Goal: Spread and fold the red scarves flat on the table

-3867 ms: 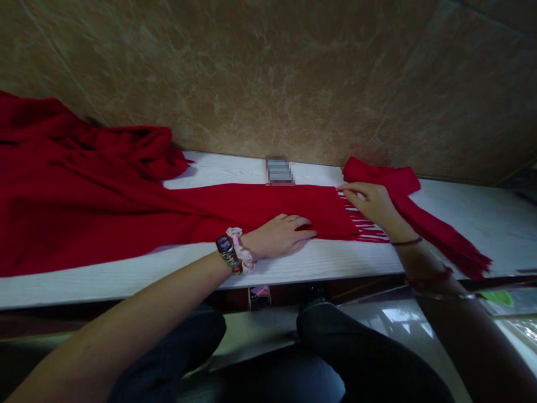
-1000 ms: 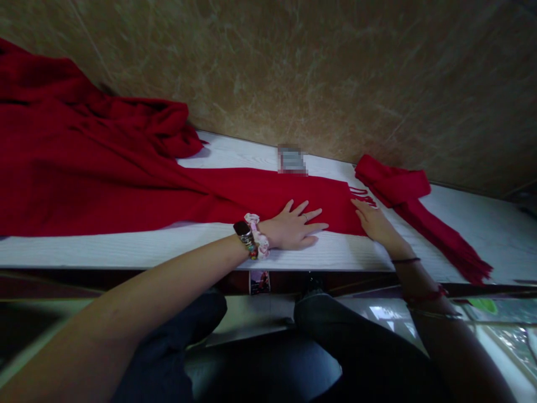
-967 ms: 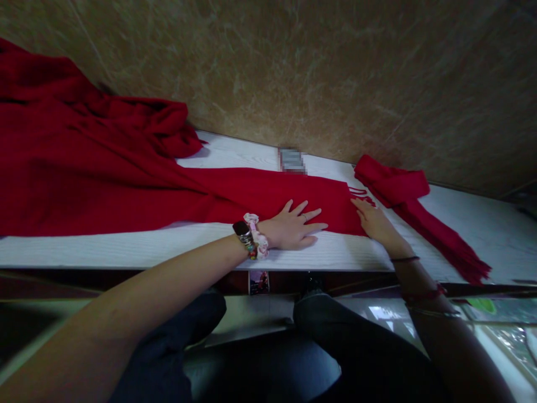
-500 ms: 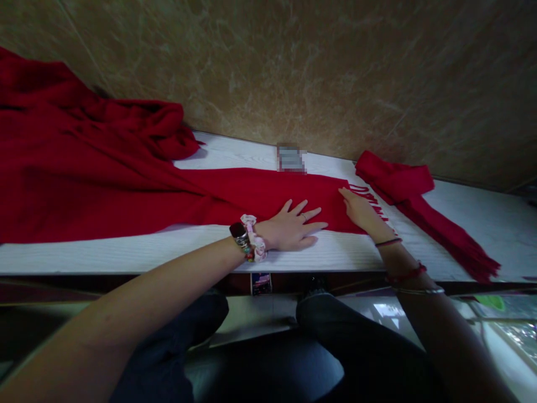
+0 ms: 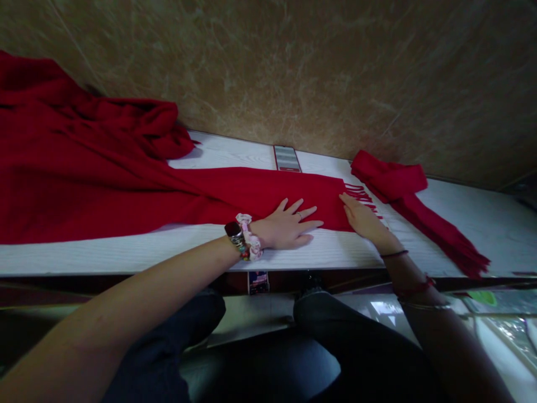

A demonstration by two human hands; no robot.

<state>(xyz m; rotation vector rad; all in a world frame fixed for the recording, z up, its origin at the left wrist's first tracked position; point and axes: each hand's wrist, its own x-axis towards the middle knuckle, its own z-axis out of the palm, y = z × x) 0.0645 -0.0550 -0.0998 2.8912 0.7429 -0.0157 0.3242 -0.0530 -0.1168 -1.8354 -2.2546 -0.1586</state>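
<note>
A long red scarf (image 5: 235, 193) lies flat along a white table (image 5: 168, 249), its bulk heaped at the left. My left hand (image 5: 288, 225) rests on the scarf with fingers spread flat, a watch and pink scrunchie at the wrist. My right hand (image 5: 361, 215) lies flat on the scarf's fringed end (image 5: 361, 195), fingers stretched out over the tassels. Neither hand grips anything.
A second red scarf (image 5: 413, 204) lies folded at the right, its fringe reaching the table's front edge. A small dark phone-like object (image 5: 287, 159) sits by the brown marbled wall (image 5: 293, 73). My knees in dark trousers are under the table.
My right hand slid a little along the fringed end, and the tassels now lie straighter beside it. My left hand has stayed pressed flat on the scarf.
</note>
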